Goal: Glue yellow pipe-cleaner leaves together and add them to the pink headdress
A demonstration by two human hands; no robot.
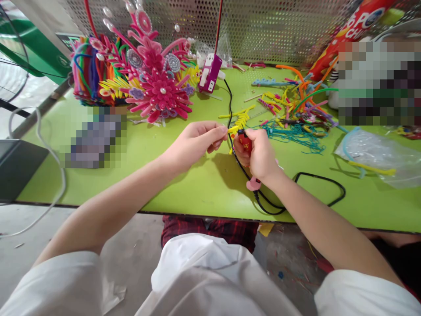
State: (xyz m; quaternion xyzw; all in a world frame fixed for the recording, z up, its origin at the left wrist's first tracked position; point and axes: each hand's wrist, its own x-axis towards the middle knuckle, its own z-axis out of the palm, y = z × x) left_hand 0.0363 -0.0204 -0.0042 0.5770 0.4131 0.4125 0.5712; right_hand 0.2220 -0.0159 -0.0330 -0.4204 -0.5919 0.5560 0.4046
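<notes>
Over the middle of the green table, my left hand (197,142) is closed in a pinch on the end of a short yellow pipe cleaner (233,130). Close beside it, my right hand (263,153) wraps round a red lighter (245,143) with a black top, the thumb near that top. No flame can be made out. Just beyond both hands lies a yellow leaf-shaped pipe cleaner piece (243,117). Below my right wrist is a pink tool with a black cord (253,184), perhaps a glue gun, partly hidden by the hand.
A pink pipe cleaner flower piece (162,90) with pearls stands at the back left, beside bundled pipe cleaners (87,74). A purple power adapter (210,73) is behind. Loose pipe cleaners and teal threads (296,134) lie right, near a clear plastic bag (378,156). A black cord (344,191) loops across the table.
</notes>
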